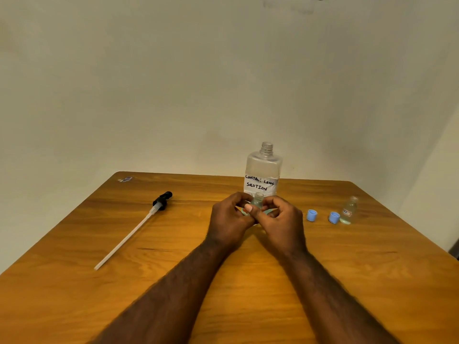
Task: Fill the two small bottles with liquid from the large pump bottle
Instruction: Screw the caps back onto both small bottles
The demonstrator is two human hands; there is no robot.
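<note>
Your left hand and right hand run into bare, hairy forearms; one thumbnail seems trimmed short, though blur makes that uncertain.

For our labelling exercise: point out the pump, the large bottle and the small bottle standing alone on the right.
pump [162, 200]: head view, on its black head.
large bottle [263, 166]: head view, on its clear shoulder above the label.
standing small bottle [348, 211]: head view, on its labelled body.

Warm, dimmish indoor light, yellow-orange cast overall. Shadows weak & soft-edged; light looks diffuse. Table brightest in a glossy patch centre-front, duller twd the edges. Wall flat, evenly lit, slightly darker low right. Wide-angle bend: table edges splay outward. Focus soft overall; small bottle mid-table smeary, large bottle label legible.
</note>
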